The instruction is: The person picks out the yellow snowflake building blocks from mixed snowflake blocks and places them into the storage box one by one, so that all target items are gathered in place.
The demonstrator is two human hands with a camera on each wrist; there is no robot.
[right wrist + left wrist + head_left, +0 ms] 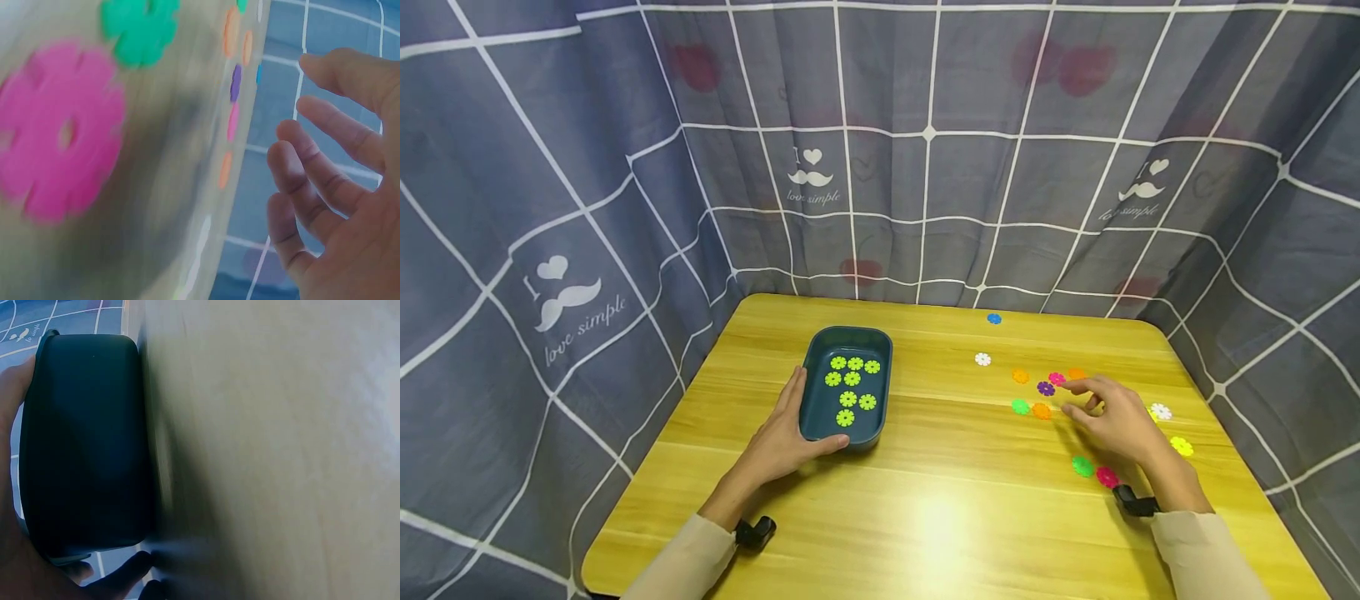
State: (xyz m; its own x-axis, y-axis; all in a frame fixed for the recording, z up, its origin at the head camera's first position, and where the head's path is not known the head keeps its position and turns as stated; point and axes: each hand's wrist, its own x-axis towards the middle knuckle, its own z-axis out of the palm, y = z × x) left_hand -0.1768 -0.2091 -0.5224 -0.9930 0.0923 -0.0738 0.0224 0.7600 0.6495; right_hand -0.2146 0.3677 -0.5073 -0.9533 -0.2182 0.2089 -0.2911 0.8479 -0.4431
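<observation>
My left hand (pixel 784 440) holds a dark teal plastic tray (pixel 883 396) at its near left corner. Its thumb lies along the near rim and its fingers along the left side. Inside the tray lie several yellow-green notched discs (pixel 847 399), spread flat. To the right, my right hand (pixel 1116 419) hovers over the table with nothing in its bent, parted fingers. Its fingertips are close to a pink disc (pixel 1057 379) and a purple disc (pixel 1046 389). In the right wrist view, a larger-looking magenta disc (pixel 62 131) lies nearer the camera beside a green disc (pixel 140 28).
Orange discs (pixel 1042 411), a green disc (pixel 1020 407), a white disc (pixel 982 359) and a blue disc (pixel 994 318) lie on the wooden table (pixel 940 467). A yellow disc (pixel 1182 446) is right of my right hand. A grey checked curtain (pixel 887 175) surrounds the table's back and sides.
</observation>
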